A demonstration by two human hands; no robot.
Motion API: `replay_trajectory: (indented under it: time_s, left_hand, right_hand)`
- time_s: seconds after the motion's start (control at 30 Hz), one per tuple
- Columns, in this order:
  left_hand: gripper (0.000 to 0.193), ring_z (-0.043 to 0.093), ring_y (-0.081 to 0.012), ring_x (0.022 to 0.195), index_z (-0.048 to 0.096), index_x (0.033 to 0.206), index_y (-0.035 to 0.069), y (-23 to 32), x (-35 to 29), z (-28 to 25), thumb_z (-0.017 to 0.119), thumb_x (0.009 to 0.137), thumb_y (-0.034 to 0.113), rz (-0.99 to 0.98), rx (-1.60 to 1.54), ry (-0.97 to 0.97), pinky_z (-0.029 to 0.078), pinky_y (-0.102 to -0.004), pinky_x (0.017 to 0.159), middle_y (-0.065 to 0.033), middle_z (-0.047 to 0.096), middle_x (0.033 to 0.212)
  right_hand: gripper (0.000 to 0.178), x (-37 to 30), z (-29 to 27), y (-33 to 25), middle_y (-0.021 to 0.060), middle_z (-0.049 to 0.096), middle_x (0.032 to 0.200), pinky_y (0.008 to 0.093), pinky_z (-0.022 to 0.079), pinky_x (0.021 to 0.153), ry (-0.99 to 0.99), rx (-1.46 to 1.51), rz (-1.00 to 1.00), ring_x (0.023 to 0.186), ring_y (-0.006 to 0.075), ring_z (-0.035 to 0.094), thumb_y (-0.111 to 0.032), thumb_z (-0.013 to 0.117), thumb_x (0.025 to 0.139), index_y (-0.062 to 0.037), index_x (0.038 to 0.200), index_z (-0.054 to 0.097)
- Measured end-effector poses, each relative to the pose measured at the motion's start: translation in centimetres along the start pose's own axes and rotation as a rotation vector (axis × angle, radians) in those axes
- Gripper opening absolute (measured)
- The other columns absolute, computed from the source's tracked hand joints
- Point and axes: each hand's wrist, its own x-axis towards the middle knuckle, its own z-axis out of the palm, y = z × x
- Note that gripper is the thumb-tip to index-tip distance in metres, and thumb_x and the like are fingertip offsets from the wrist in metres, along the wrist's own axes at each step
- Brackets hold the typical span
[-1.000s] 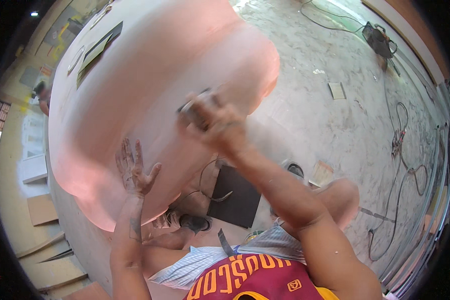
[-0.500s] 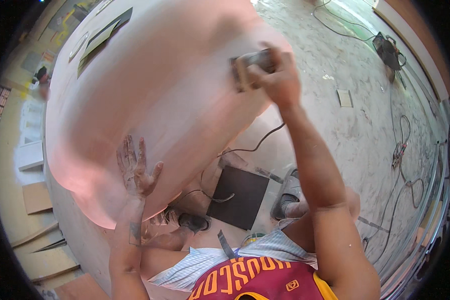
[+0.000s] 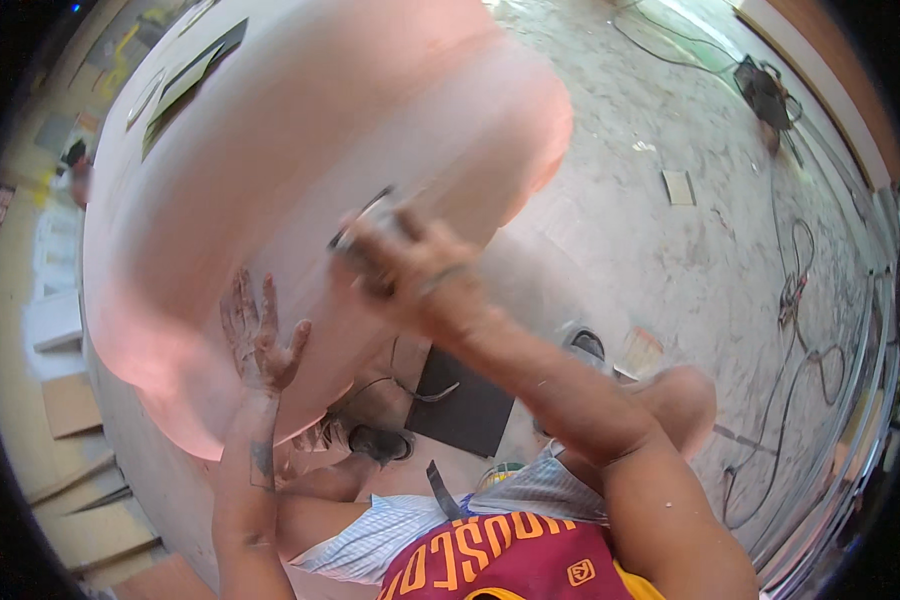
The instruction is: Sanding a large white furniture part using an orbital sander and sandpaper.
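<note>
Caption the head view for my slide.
Left hand spread on a pinkish curved form, right hand gripping a blurred tool.

The big curved form [image 3: 280, 130] looks smooth and matt, its pale pink skin powdery rather than glossy. The floor [image 3: 610, 260] is hard, dull and mottled (concrete, by the look of it). The black sheet [image 3: 466, 414] is flat and matt; the brown panel [image 3: 73, 405], wood-like; the long bars [image 3: 882, 350], shiny metal; the shorts [image 3: 550, 490] and jersey [image 3: 515, 565], soft cloth.
</note>
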Motion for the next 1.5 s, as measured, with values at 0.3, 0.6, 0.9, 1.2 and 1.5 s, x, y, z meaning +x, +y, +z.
replay_trajectory:
  time_s: [0.3, 0.6, 0.9, 1.2, 1.5]
  left_hand:
    - [0.087, 0.019, -0.0416, 0.163, 0.028, 0.171, 0.017, -0.9, -0.2, 0.6, 0.051, 0.102, 0.064, 0.006, 0.034, -0.068, 0.011, -0.0612, 0.13, -0.0235, 0.022, 0.176]
    - [0.088, 0.021, -0.0421, 0.162, 0.031, 0.17, 0.019, -0.1, 0.0, 0.3, 0.056, 0.099, 0.064, -0.016, 0.01, 0.001, 0.013, -0.0629, 0.129, -0.0232, 0.024, 0.175]
    - [0.087, 0.023, -0.0425, 0.161, 0.033, 0.169, 0.018, -0.2, 0.0, 0.3, 0.058, 0.099, 0.063, -0.005, 0.023, 0.002, 0.014, -0.0628, 0.129, -0.0244, 0.026, 0.174]
    - [0.082, 0.019, -0.0413, 0.163, 0.031, 0.17, 0.016, -0.8, -0.3, 0.7, 0.046, 0.105, 0.063, 0.009, 0.058, -0.06, 0.01, -0.0596, 0.131, -0.0207, 0.021, 0.177]
    - [0.083, 0.022, -0.0397, 0.162, 0.031, 0.171, 0.022, -0.1, -0.1, 0.5, 0.053, 0.102, 0.063, -0.039, 0.003, -0.01, 0.012, -0.0616, 0.13, -0.0205, 0.024, 0.176]
  right_hand:
    - [0.058, 0.5, -0.2, 3.8, 0.0115, 0.065, 0.117, 0.0425, 0.062, 0.08, 0.163, 0.013, 0.07, 0.098, 0.0325, 0.071, -0.036, 0.083, 0.081, -0.0307, 0.137, 0.068]
    - [0.065, 7.4, -7.8, 17.4, 0.0154, 0.064, 0.124, 0.0421, 0.057, 0.101, 0.364, 0.149, 0.52, 0.114, 0.0317, 0.068, -0.033, 0.08, 0.08, -0.0199, 0.142, 0.065]
    - [0.059, 2.2, -1.3, 3.1, 0.0169, 0.066, 0.12, 0.0455, 0.062, 0.083, -0.002, 0.021, 0.16, 0.101, 0.0368, 0.071, -0.038, 0.08, 0.081, -0.0276, 0.137, 0.068]
    - [0.062, 0.0, 1.1, -0.9, 0.0126, 0.065, 0.125, 0.0426, 0.065, 0.078, -0.009, 0.079, -0.061, 0.1, 0.0325, 0.073, -0.029, 0.084, 0.077, -0.0329, 0.136, 0.069]
    - [0.068, 8.4, -6.4, 14.3, 0.0166, 0.067, 0.119, 0.0422, 0.057, 0.1, 0.28, -0.005, 0.37, 0.108, 0.0296, 0.069, -0.03, 0.083, 0.079, -0.0198, 0.144, 0.066]
